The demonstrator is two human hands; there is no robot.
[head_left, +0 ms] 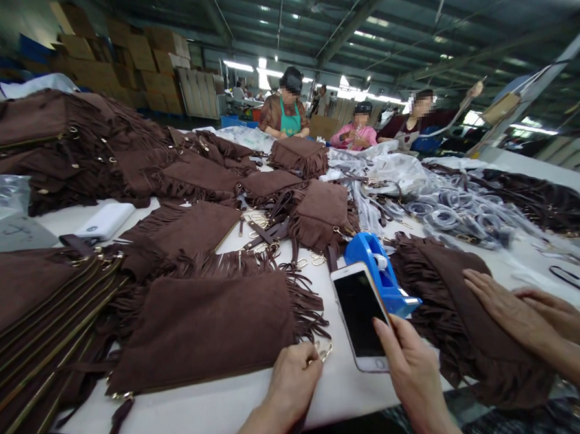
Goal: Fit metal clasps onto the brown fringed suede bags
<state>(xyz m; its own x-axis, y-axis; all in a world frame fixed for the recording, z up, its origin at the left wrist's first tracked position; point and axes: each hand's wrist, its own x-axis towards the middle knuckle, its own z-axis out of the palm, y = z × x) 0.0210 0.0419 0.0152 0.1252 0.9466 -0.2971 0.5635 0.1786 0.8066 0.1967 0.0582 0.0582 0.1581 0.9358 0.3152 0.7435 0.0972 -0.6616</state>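
the left hand rests at the near edge of the white table, its grip pressed together on a small gold metal clasp that pokes out past the knuckles, right at the near right corner of a brown suede fringed bag. that bag lies flat just to the left of the hand, its long axis running left to right across the table, zip edge toward the person and fringe hanging off its right end, so the clasp sits where fringe and zip edge meet. the right hand is just beside it to the right, fingers wrapped around the lower end of a white smartphone, thumb laid along its right edge; the phone's dark screen faces up and its long axis points away from the person, tilting slightly left. the left hand is the nearer one to the bag; the right is occupied with the phone and a little apart from it. touching the far right side of the phone stands a blue tape dispenser. further right, two hands of another person press flat on a second fringed bag. to the left, a stack of zipped bags lies near the table edge, and more fringed bags spread toward the far end, where co-workers sit well apart.
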